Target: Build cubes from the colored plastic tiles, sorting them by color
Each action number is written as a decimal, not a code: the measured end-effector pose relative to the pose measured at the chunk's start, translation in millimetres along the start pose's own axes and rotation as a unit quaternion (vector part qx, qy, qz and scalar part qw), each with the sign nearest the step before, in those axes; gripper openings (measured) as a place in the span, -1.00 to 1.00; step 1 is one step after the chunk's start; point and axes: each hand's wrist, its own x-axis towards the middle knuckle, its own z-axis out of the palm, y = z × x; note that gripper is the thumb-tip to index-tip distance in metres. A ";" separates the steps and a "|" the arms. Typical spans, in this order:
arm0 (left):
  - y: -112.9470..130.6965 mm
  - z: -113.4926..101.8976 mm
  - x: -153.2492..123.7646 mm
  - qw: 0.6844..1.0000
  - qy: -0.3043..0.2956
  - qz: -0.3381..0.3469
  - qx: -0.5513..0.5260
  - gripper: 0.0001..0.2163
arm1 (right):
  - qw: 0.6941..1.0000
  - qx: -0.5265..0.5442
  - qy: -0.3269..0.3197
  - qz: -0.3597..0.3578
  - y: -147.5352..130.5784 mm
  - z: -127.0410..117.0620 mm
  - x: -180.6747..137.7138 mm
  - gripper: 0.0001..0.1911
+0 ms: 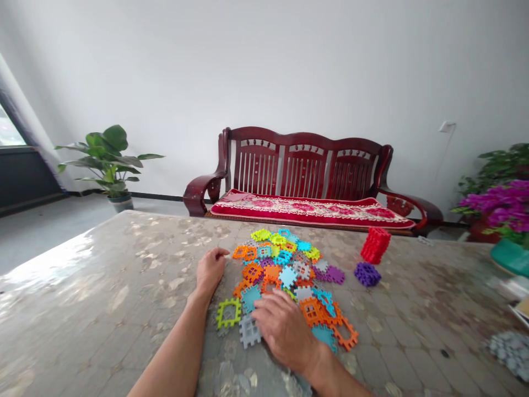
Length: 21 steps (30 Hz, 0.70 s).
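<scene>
A heap of flat, square interlocking plastic tiles (289, 270) in orange, blue, green, grey and purple lies spread on the table (103, 286). My left hand (210, 270) rests on the table at the heap's left edge, fingers curled loosely, touching an orange tile (243, 252). My right hand (285, 328) lies palm down over the near part of the heap, fingers spread toward a grey tile (250, 331) and a blue one (250, 298). A green tile (228, 313) sits between my forearms. Neither hand grips anything I can see.
A red stack of joined tiles (375, 245) and a small purple block (367, 274) stand right of the heap. A grey pile (510, 350) lies at the far right edge. Behind the table are a wooden bench with a red cushion (306, 190) and potted plants (108, 162).
</scene>
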 end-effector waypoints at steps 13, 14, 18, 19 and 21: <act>0.8 -1.3 -0.4 1.000 -0.013 0.005 0.008 -0.70 | 0.945 0.087 0.243 0.200 78.4 -41.5 -7.1 -0.75; 0.7 -1.2 -0.3 1.000 -0.012 0.006 0.008 -0.70 | 0.945 0.083 0.243 0.201 81.4 -39.9 -9.0 -0.75; -1.3 0.8 0.6 1.000 -0.009 0.008 0.007 -0.71 | 0.939 0.062 0.255 0.225 90.7 -34.1 -14.5 -0.71; -2.0 1.5 0.9 1.000 -0.007 0.008 0.007 -0.71 | 0.936 0.054 0.258 0.231 93.0 -33.8 -15.6 -0.72; -3.1 2.9 1.6 1.000 -0.003 0.008 0.005 -0.71 | 0.934 0.038 0.260 0.243 97.2 -34.1 -17.7 -0.73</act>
